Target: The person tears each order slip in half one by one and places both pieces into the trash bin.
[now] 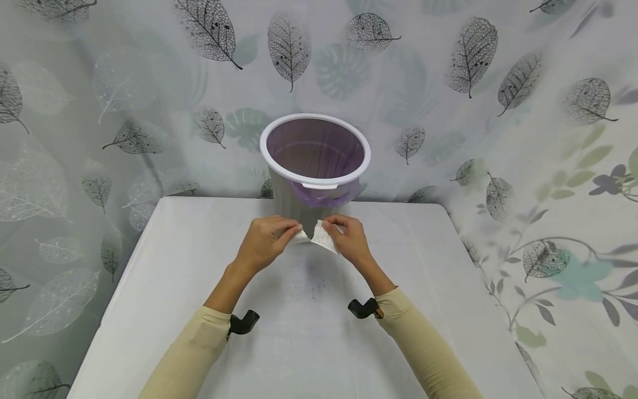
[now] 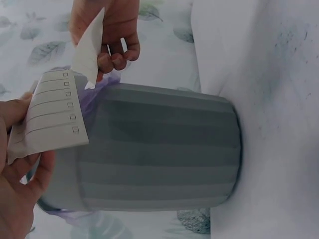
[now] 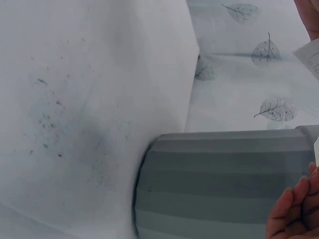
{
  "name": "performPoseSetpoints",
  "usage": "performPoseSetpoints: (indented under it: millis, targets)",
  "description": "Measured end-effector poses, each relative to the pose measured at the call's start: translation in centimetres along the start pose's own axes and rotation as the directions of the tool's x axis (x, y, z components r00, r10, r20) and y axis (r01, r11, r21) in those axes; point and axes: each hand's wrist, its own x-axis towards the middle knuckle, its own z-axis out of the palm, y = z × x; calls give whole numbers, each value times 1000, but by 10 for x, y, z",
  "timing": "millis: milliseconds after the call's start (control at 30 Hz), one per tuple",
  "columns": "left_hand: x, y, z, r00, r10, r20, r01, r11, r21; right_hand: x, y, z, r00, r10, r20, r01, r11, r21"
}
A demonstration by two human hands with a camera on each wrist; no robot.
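Observation:
In the head view, my left hand [image 1: 269, 238] pinches a piece of paper [image 1: 301, 237] between thumb and fingers. My right hand [image 1: 349, 237] pinches another paper piece [image 1: 325, 237] just beside it, and their torn edges come close together. Printed lines and small checkboxes show on the left hand's paper [image 2: 52, 109] in the left wrist view; the right hand's piece [image 2: 90, 50] is bent and seen from its plain side. Both hands are raised in front of the grey bin [image 1: 294, 199], below its white rim. Curled right fingers [image 3: 284, 214] appear at the right wrist view's edge.
The bin has a white rim [image 1: 319, 183] and a purple liner bag [image 1: 319, 198] folded over it. It stands at the back of a white-covered table [image 1: 209, 233]. A leaf-patterned curtain [image 1: 164, 100] hangs behind and along the sides. Small dark marks [image 3: 50, 124] dot the cover.

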Motion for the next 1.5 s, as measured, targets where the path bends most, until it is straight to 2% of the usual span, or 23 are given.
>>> performPoseSetpoints:
  millis: [300, 567, 733, 967, 1133, 1333, 1500]
  targets:
    - [3, 1, -7, 1000, -11, -26, 12, 1000, 13, 2, -2, -3, 999, 11, -38, -11, 1000, 0]
    - [14, 1, -21, 996, 41, -78, -39, 999, 18, 3, -22, -12, 996, -50, -68, 51, 998, 25]
    - [29, 5, -32, 994, 69, -88, -68, 997, 25, 6, -46, -22, 992, -101, -75, 102, 995, 10]
    - [50, 10, -44, 993, 78, -91, -75, 997, 31, 9, -100, -43, 979, -186, -87, 187, 982, 9]
    - [69, 12, -50, 990, 80, -114, -78, 997, 22, 22, -110, -53, 974, -208, -86, 211, 977, 19]
    - [96, 15, -54, 989, 101, -112, -97, 995, 37, 44, -126, -64, 954, -278, -116, 280, 960, 4]
    - [114, 16, -55, 988, 105, -112, -101, 994, 44, 70, -114, -66, 944, -308, -120, 308, 951, -19]
